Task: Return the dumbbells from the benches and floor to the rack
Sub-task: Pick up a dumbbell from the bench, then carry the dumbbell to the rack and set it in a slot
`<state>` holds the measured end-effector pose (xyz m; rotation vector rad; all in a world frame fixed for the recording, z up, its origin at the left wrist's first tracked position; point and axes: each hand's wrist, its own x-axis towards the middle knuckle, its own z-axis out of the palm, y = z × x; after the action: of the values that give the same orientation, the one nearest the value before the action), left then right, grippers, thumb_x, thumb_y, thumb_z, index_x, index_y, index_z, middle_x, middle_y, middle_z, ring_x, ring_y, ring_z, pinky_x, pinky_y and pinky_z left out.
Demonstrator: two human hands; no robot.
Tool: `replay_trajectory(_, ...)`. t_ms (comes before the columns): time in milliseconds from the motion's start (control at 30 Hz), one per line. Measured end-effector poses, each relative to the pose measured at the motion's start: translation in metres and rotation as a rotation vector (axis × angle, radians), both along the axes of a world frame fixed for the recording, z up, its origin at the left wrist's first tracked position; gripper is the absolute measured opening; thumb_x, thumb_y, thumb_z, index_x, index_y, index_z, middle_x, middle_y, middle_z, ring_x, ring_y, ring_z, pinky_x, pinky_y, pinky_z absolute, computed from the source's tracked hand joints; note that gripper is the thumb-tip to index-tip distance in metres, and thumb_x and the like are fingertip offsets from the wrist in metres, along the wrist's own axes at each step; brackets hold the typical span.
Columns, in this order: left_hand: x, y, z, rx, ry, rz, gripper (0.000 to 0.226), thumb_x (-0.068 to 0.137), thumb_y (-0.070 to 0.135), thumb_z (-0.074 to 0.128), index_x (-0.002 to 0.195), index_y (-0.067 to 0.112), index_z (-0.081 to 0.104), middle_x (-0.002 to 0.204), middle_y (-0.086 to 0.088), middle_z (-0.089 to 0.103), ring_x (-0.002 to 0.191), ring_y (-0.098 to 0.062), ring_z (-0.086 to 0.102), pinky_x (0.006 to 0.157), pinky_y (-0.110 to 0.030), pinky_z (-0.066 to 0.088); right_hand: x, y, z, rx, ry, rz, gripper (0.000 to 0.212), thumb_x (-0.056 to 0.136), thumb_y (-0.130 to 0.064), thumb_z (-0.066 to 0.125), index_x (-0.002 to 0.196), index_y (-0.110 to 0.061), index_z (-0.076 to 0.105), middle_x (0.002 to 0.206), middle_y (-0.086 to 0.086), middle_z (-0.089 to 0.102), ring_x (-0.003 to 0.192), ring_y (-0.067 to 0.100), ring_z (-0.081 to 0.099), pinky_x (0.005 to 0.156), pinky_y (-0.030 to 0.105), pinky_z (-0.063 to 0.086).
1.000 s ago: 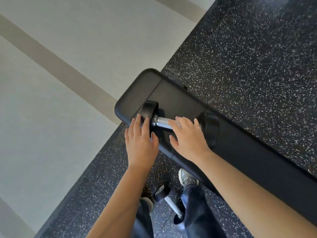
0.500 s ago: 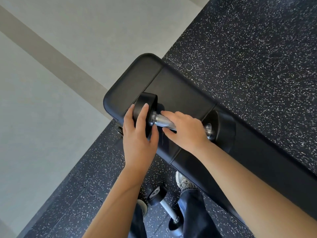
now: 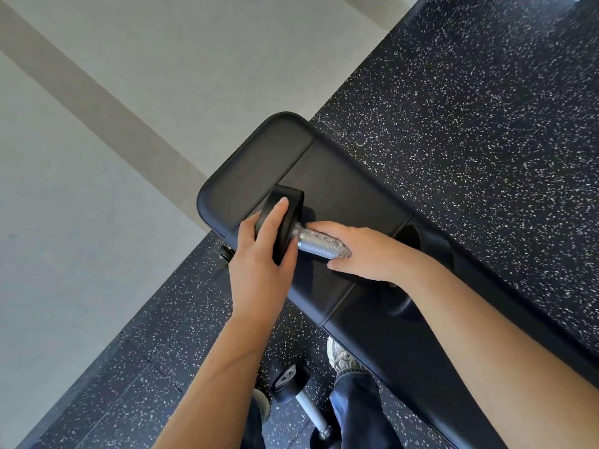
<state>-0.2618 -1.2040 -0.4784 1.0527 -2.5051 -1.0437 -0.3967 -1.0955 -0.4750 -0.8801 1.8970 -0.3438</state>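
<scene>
Your right hand (image 3: 363, 254) curls round the dumbbell (image 3: 311, 246) by its knurled handle, and your left hand (image 3: 262, 267) clasps the head nearest the bench (image 3: 340, 186) end. Lift level with both, stepping clear of the floor dumbbell (image 3: 291, 384).

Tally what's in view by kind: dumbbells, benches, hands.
Dumbbells: 2 (bench dumbbell, floor dumbbell)
Benches: 1 (bench)
Hands: 2 (left hand, right hand, both gripping the bench dumbbell)
Total: 5
</scene>
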Motion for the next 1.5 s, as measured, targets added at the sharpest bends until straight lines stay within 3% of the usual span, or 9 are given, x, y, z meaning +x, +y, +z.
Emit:
replay_trajectory(267, 0.003, 0.001, -0.002, 0.0, 0.026, -0.003, 0.054, 0.082, 0.021, 0.066, 0.129, 0.035, 0.045, 0.113, -0.005, 0.052, 0.084, -0.021, 0.058, 0.069, -0.027, 0.044, -0.003, 0.0, -0.002, -0.079, -0.168, -0.177, 0.053, 0.079, -0.003, 0.058, 0.105, -0.047, 0.042, 0.087, -0.002, 0.049, 0.061, 0.017, 0.046, 0.055, 0.026, 0.041)
replay_trajectory(467, 0.001, 0.002, -0.002, 0.032, 0.026, 0.028, 0.052, 0.081, 0.022, 0.066, 0.127, 0.036, 0.046, 0.115, -0.002, 0.052, 0.088, -0.018, 0.057, 0.073, -0.025, 0.041, -0.004, -0.002, -0.005, -0.027, -0.181, -0.133, 0.061, 0.08, -0.008, 0.06, 0.117, -0.051, 0.037, 0.107, 0.005, 0.057, 0.092, 0.031, 0.06, 0.083, 0.041, 0.048)
replay_trajectory(633, 0.005, 0.003, 0.003, 0.159, 0.061, 0.059, 0.049, 0.081, 0.022, 0.065, 0.125, 0.038, 0.049, 0.116, 0.005, 0.051, 0.092, 0.0, 0.048, 0.074, -0.007, 0.034, 0.004, -0.003, 0.0, -0.03, -0.145, -0.116, 0.061, 0.082, -0.006, 0.057, 0.12, -0.048, 0.035, 0.116, 0.002, 0.053, 0.084, 0.026, 0.06, 0.071, 0.035, 0.048)
replay_trajectory(767, 0.012, -0.001, 0.015, 0.218, 0.047, 0.033, 0.049, 0.079, 0.019, 0.068, 0.122, 0.036, 0.053, 0.108, 0.011, 0.052, 0.089, 0.003, 0.048, 0.075, -0.01, 0.036, 0.024, 0.001, 0.014, 0.009, -0.178, -0.133, 0.061, 0.083, -0.006, 0.058, 0.128, -0.038, 0.031, 0.109, 0.006, 0.056, 0.09, 0.028, 0.063, 0.075, 0.031, 0.049)
replay_trajectory(900, 0.021, -0.009, 0.039, 0.292, 0.045, -0.009, 0.049, 0.073, 0.01, 0.071, 0.114, 0.034, 0.06, 0.102, 0.012, 0.056, 0.092, -0.01, 0.058, 0.082, -0.026, 0.049, 0.055, 0.009, 0.035, 0.033, -0.176, -0.169, 0.061, 0.086, -0.008, 0.054, 0.131, -0.036, 0.024, 0.094, 0.019, 0.062, 0.082, 0.035, 0.064, 0.077, 0.043, 0.051)
replay_trajectory(1000, 0.029, -0.013, 0.063, 0.26, 0.058, -0.071, 0.049, 0.068, 0.006, 0.074, 0.108, 0.033, 0.064, 0.094, 0.02, 0.055, 0.087, -0.005, 0.057, 0.078, -0.01, 0.046, 0.076, 0.012, 0.058, 0.061, -0.173, -0.113, 0.067, 0.087, -0.009, 0.051, 0.134, -0.035, 0.011, 0.083, 0.029, 0.059, 0.069, 0.033, 0.054, 0.068, 0.048, 0.048)
replay_trajectory(1100, 0.04, -0.018, 0.096, 0.243, 0.073, -0.13, 0.051, 0.065, 0.005, 0.077, 0.104, 0.035, 0.065, 0.095, 0.019, 0.056, 0.083, -0.001, 0.055, 0.072, -0.002, 0.04, 0.095, 0.016, 0.091, 0.043, -0.183, -0.104, 0.072, 0.086, -0.01, 0.053, 0.136, -0.028, 0.005, 0.067, 0.013, 0.049, 0.055, 0.028, 0.045, 0.056, 0.037, 0.038)
replay_trajectory(1300, 0.076, -0.026, 0.182, 0.256, 0.142, -0.157, 0.055, 0.064, 0.004, 0.078, 0.1, 0.042, 0.062, 0.095, 0.022, 0.056, 0.083, 0.002, 0.056, 0.071, -0.011, 0.045, 0.13, 0.015, 0.177, -0.059, -0.272, -0.083, 0.072, 0.087, -0.01, 0.052, 0.134, -0.033, 0.004, 0.095, 0.026, 0.063, 0.086, 0.045, 0.061, 0.081, 0.054, 0.05)
replay_trajectory(1500, 0.109, -0.028, 0.275, 0.279, 0.294, -0.069, 0.052, 0.065, -0.005, 0.074, 0.099, 0.033, 0.063, 0.095, 0.012, 0.061, 0.086, 0.001, 0.058, 0.079, -0.011, 0.043, 0.15, 0.016, 0.272, -0.29, -0.395, -0.02, 0.066, 0.086, -0.004, 0.054, 0.127, -0.042, 0.019, 0.106, 0.004, 0.051, 0.07, 0.015, 0.064, 0.079, 0.032, 0.053)
